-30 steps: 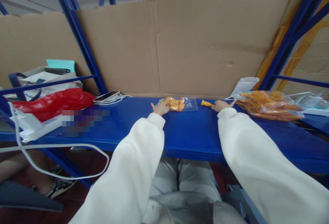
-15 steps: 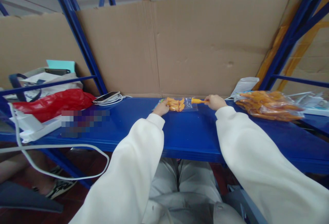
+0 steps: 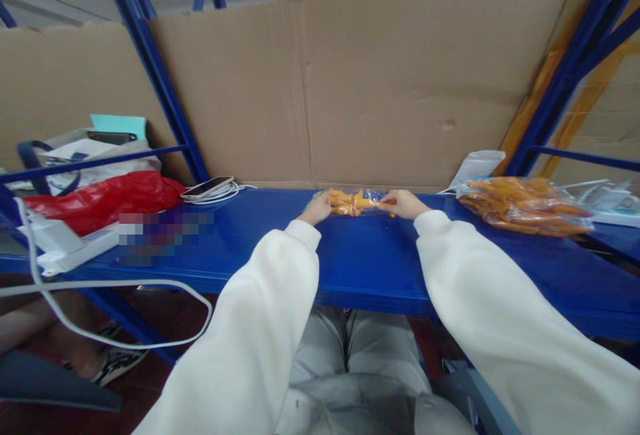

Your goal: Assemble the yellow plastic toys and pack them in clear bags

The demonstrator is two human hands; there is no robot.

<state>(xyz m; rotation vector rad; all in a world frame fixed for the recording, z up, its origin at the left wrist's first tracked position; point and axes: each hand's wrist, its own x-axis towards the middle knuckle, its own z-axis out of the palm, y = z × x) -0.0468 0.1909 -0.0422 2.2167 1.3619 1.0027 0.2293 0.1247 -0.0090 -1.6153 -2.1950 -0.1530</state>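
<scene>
On the blue shelf lies a small clear plastic bag (image 3: 371, 196) with several orange plastic pieces (image 3: 349, 202) inside. My left hand (image 3: 317, 208) is closed on the bag's left end and holds it down on the shelf. At the bag's right end, my right hand (image 3: 404, 204) pinches an orange plastic piece with a narrow stem. Most of that piece lies in or against the bag's open end; I cannot tell how deep. My fingertips partly hide the bag's ends.
A larger clear bag of orange pieces (image 3: 520, 205) lies on the blue shelf (image 3: 370, 262) at right. On the left are a phone (image 3: 207, 186) on a coiled white cable, a red plastic bag (image 3: 110, 202) and a white power strip (image 3: 83, 252). Cardboard (image 3: 375, 88) stands behind.
My right hand has moved left with the orange piece, from beside the bag to its right end. My left hand stays on the bag's left end.
</scene>
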